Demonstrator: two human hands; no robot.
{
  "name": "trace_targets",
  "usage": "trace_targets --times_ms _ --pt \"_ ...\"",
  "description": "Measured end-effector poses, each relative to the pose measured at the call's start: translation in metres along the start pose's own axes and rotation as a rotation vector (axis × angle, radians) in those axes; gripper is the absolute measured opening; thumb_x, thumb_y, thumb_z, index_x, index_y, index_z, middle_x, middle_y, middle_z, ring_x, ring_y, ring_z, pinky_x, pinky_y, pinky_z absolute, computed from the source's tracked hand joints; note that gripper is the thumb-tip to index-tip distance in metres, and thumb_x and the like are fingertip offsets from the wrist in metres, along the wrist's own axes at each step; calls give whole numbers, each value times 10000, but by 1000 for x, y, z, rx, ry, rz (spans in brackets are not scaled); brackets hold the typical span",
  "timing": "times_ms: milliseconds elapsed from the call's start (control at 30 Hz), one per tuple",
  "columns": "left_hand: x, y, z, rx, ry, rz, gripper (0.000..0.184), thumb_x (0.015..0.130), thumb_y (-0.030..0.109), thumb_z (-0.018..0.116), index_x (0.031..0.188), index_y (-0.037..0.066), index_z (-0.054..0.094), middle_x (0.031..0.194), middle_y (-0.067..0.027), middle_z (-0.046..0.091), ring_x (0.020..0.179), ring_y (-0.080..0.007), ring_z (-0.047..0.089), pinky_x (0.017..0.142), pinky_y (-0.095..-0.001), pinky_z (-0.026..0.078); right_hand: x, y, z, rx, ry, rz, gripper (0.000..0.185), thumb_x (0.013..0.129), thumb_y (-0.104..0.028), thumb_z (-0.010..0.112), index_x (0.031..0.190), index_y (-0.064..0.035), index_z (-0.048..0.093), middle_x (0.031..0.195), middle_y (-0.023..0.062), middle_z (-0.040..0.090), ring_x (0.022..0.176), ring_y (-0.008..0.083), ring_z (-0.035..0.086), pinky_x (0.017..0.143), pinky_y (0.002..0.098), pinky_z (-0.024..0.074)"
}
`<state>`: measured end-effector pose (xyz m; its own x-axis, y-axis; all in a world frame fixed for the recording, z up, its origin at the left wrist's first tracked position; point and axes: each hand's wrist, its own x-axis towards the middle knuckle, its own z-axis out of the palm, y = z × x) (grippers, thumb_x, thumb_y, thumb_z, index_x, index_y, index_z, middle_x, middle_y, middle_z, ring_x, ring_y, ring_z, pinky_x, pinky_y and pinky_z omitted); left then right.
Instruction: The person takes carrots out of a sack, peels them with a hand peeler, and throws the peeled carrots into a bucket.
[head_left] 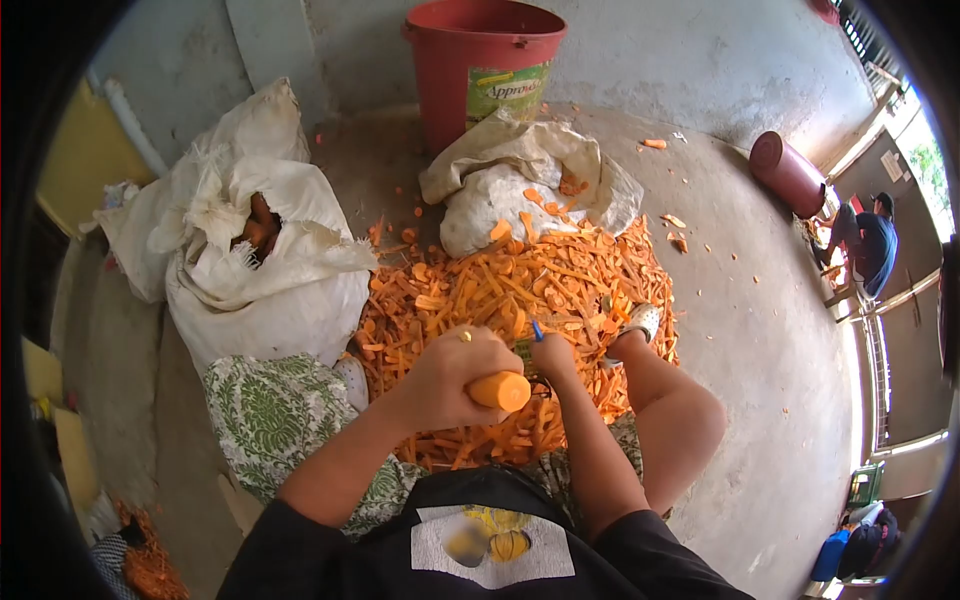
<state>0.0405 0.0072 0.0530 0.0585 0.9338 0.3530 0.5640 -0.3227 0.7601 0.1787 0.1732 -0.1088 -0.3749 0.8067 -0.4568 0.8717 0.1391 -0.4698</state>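
A red bucket with a green label stands upright against a pale wall in a concrete-floored room. In front of it slumps a crumpled beige sack; to the left, a bulging white sack gapes open beside another, taller sack. At right, a maroon tub lies tipped on the floor, near a person in a dark blue shirt and cap. A green crate sits at the lower right edge, while an orange heap spreads at lower left.
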Motion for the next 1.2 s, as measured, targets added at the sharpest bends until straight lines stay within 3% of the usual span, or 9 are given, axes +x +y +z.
trace_targets --times_ms 100,200,267,367,433,533,600,733,1200 --pt "2 -4 -2 5 257 199 384 647 192 715 996 128 566 895 -61 551 873 -228 523 799 -330 394 -6 -11 31 242 -56 -295 284 824 -233 517 758 23 622 630 138 589 541 238 571 537 363 453" --pt "-3 -25 7 -40 348 -95 395 680 174 711 1029 84 549 1009 -68 464 983 -207 459 854 -334 366 -34 -39 55 540 -277 -296 246 833 -213 521 867 13 611 753 113 604 650 197 581 609 341 456" --pt "-2 -28 8 -134 354 -180 399 672 156 718 1024 73 549 1006 -64 468 975 -193 466 838 -319 379 -30 -48 72 1143 -329 -471 245 844 -178 506 997 4 564 888 88 584 766 171 568 676 316 449" --pt "-4 -46 9 -247 369 -251 397 649 105 729 1001 53 552 990 -59 491 918 -154 502 771 -272 421 -39 -56 36 1271 -400 -133 278 846 -173 508 1064 1 514 937 79 565 792 162 559 676 285 443" --pt "-7 -47 0 -98 304 -361 386 647 78 719 995 45 555 947 -65 525 862 -145 529 747 -266 437 -46 -62 16 1351 -227 -135 229 855 -194 496 957 5 548 800 44 579 654 134 545 576 273 430" --pt "-10 -51 -3 -32 170 -455 468 627 118 732 1035 41 515 924 -78 557 851 -172 546 760 -286 435 -49 -66 -7 1054 -63 -129 208 852 -197 495 917 -8 553 660 65 567 559 171 529 537 298 423" --pt "-12 -58 4 -3 19 -506 560 590 144 738 1068 42 466 978 -103 561 874 -217 554 778 -309 431 -64 -78 -23 420 162 -332 175 819 -184 525 894 -28 547 581 125 539 538 262 543 525 354 428" --pt "-15 -73 15 -17 86 -713 567 568 99 691 1079 48 449 981 -121 552 890 -223 553 777 -322 422 -74 -78 -22 94 269 -475 116 736 -133 563 800 -45 521 608 173 552 591 352 559 545 436 434" --pt "-11 -68 19 -83 249 -478 419 567 122 702 934 23 526 798 -79 614 743 -185 601 671 -291 452 -83 -70 -19 -136 197 -528 173 734 -177 562 712 -25 482 597 168 553 580 344 564 550 429 446"
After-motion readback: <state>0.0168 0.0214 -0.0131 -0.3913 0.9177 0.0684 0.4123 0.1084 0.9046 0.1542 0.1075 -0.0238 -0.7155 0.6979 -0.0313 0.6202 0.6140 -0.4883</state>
